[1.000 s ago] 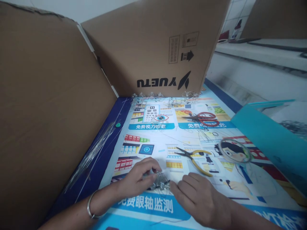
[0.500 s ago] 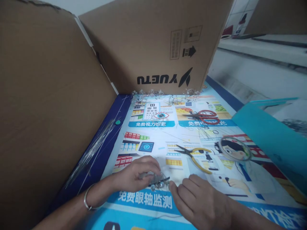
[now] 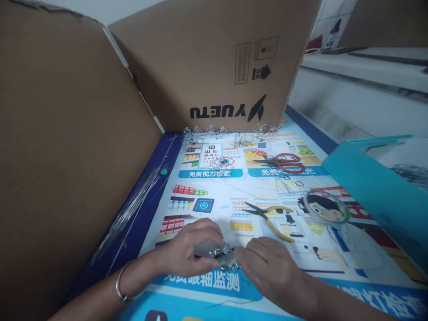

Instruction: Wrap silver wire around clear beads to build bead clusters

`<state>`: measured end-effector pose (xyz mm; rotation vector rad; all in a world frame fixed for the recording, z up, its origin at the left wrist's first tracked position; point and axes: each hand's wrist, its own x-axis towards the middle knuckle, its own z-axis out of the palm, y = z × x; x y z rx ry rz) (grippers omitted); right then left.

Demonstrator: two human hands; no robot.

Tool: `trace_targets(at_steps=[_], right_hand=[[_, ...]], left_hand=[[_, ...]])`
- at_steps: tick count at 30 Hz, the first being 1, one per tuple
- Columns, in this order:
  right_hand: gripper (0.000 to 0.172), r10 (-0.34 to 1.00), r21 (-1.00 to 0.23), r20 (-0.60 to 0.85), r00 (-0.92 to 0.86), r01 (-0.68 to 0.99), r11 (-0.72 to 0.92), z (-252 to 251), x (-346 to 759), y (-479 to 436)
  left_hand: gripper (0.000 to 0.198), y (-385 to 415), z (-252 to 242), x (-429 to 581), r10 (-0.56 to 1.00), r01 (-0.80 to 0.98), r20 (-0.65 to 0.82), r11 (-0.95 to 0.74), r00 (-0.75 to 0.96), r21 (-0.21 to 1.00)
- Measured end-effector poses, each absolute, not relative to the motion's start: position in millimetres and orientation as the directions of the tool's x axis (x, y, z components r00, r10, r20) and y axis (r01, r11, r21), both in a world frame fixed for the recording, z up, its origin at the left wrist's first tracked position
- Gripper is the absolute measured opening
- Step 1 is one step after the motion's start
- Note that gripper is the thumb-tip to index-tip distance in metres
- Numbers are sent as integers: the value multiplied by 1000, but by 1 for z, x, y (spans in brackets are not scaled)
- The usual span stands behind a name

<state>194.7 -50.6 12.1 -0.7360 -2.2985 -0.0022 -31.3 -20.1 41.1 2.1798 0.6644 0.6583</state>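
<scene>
A small wire piece with clear beads (image 3: 229, 261) is between my two hands, low in the middle of the head view. My left hand (image 3: 192, 247), with a silver bangle (image 3: 118, 283) on its wrist, curls around the left side of the piece, thumb below and fingers above. My right hand (image 3: 276, 269) has its fingers folded, with thumb and forefinger closed at the piece's right end. A thin dark strip runs partly hidden among the beads. Just beyond my hands lie yellow-handled pliers (image 3: 267, 218) with their jaws apart.
Red-handled scissors (image 3: 284, 162), a clear round dish (image 3: 327, 207) and loose wires lie on the printed mat. Straight wires (image 3: 133, 209) line the left edge. Beaded wire pieces (image 3: 214, 131) sit before the cardboard wall (image 3: 207, 67). A blue box (image 3: 374, 191) stands right.
My right hand has moved slightly left and up, closer to my left hand. The beaded piece has turned, and its dark strip shows less.
</scene>
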Motion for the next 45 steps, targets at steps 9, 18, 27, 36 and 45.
trace_targets(at_steps=[9, 18, 27, 36, 45], right_hand=[[27, 678, -483, 512, -527, 476, 735, 6, 191, -50], [23, 802, -710, 340, -490, 425, 561, 6, 190, -50], [22, 731, -611, 491, -473, 411, 676, 6, 189, -50], [21, 667, -487, 593, -451, 458, 743, 11, 187, -55], [16, 584, -383, 627, -516, 449, 807, 8, 192, -60]], left_hand=[[9, -23, 34, -23, 707, 331, 224, -555, 670, 763], [9, -22, 34, -23, 688, 329, 218, -570, 693, 753], [18, -26, 29, -23, 661, 312, 261, -617, 703, 722], [17, -27, 27, -20, 633, 280, 325, -666, 703, 691], [13, -30, 36, -17, 603, 286, 374, -723, 704, 629]])
